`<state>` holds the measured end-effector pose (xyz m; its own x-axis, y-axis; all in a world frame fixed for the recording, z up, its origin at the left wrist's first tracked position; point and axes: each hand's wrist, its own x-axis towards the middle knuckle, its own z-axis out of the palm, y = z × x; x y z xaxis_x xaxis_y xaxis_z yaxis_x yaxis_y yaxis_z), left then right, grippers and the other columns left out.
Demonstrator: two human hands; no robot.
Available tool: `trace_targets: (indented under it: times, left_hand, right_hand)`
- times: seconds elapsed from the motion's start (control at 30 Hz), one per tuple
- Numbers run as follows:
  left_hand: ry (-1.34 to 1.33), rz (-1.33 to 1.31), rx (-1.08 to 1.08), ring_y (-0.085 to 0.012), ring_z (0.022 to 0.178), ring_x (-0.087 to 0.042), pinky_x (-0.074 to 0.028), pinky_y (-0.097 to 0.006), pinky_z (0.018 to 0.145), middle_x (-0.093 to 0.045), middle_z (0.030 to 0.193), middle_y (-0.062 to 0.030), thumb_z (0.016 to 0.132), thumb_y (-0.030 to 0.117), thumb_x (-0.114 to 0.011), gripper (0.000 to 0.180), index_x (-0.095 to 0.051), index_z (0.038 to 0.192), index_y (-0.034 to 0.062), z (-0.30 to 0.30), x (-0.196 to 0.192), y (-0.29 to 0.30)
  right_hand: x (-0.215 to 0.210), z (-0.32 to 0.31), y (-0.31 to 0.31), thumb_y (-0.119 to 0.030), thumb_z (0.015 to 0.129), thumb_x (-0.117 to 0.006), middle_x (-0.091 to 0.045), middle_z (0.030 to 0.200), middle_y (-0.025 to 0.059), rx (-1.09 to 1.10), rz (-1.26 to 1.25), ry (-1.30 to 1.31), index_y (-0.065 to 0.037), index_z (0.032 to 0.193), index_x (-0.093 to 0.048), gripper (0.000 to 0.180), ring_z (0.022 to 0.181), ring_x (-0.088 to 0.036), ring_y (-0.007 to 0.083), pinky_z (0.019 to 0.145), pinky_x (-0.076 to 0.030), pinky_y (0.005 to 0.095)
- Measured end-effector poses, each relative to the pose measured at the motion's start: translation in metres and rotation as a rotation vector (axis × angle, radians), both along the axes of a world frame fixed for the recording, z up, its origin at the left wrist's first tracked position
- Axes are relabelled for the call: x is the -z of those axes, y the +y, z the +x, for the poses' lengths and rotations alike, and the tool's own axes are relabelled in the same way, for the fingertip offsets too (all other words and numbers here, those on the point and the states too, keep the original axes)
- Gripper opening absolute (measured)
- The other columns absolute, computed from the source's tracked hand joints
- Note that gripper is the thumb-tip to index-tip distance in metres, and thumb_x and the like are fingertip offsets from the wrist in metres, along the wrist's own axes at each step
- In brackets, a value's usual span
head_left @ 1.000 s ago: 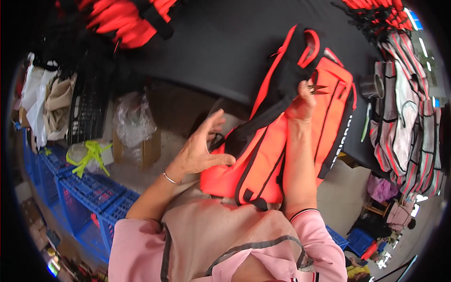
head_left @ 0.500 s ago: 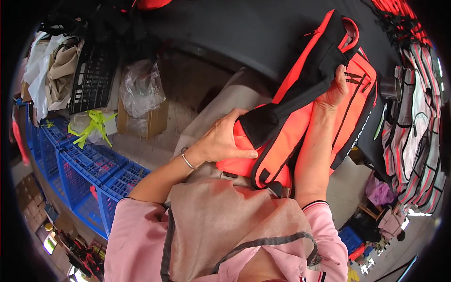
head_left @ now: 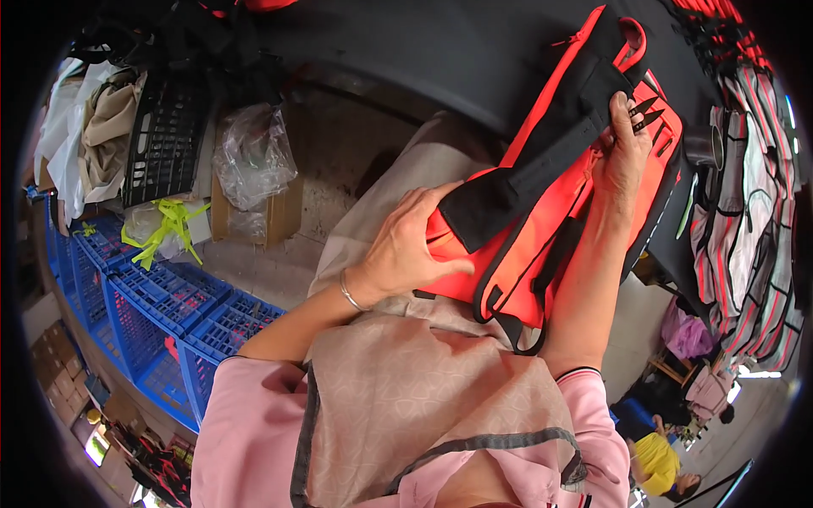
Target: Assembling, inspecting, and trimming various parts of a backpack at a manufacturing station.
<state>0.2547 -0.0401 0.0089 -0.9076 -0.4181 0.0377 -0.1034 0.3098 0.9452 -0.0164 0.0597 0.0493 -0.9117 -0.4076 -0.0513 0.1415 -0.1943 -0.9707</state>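
Observation:
An orange-red and black backpack [head_left: 529, 262] leans from the dark table toward my lap, its straps and black panels running lengthwise. At its near left edge is my left hand [head_left: 411, 245], fingers partly hidden behind a black flap and thumb on the orange cloth, gripping the bag. My right hand [head_left: 625, 157] is closed round small black thread snips [head_left: 648, 114], whose two pointed blades stick out past the fingers. That hand lies over the bag's upper right part, its forearm crossing the bag's side.
A black-covered table [head_left: 381, 51] spans the far side. Blue crates [head_left: 169, 292], a black basket [head_left: 169, 135] and a carton with clear plastic [head_left: 254, 161] stand left. Grey striped bag pieces [head_left: 745, 220] hang at right, near a dark metal tube [head_left: 705, 148].
My right hand has moved slightly right and up the bag, and the snips now show more clearly. My left hand has shifted a little right and upward with the bag's edge.

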Motion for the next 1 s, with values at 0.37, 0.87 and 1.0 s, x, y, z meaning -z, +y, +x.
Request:
trace_targets:
  times: [0.37,0.87,1.0]
  left_hand:
    - [0.077,0.279,0.008,-0.0288,0.111,-0.063,-0.048,-0.037,0.097,-0.065,0.116,-0.0166,0.069,0.014,-0.086,0.066,-0.053,0.123,-0.0005,-0.004,-0.005,0.011]
    - [0.122,-0.175,0.016,-0.0316,0.096,-0.067,-0.057,-0.038,0.079,-0.065,0.109,-0.0143,0.072,0.005,-0.079,0.056,-0.054,0.121,0.0012,-0.006,-0.004,0.026]
    - [0.109,-0.184,0.019,-0.0315,0.097,-0.067,-0.057,-0.038,0.08,-0.065,0.109,-0.0145,0.072,0.005,-0.079,0.055,-0.054,0.121,0.0012,-0.003,-0.006,0.026]
  right_hand:
    - [0.044,-0.024,0.042,-0.015,0.092,-0.07,-0.044,0.066,-0.0118,0.078,-0.203,-0.003,-0.019,0.075,-0.05,0.027,0.051,-0.035,-0.0007,0.048,-0.027,0.0178]
    - [0.074,-0.031,0.116,-0.028,0.101,-0.054,-0.067,0.116,0.0127,-0.117,-0.23,-0.037,0.002,0.124,-0.056,0.038,0.102,-0.068,0.0222,0.087,-0.057,0.0364]
    - [0.067,-0.02,0.106,-0.022,0.099,-0.058,-0.066,0.102,0.0064,-0.009,-0.185,-0.049,-0.003,0.109,-0.059,0.022,0.091,-0.065,0.0165,0.083,-0.055,0.033]
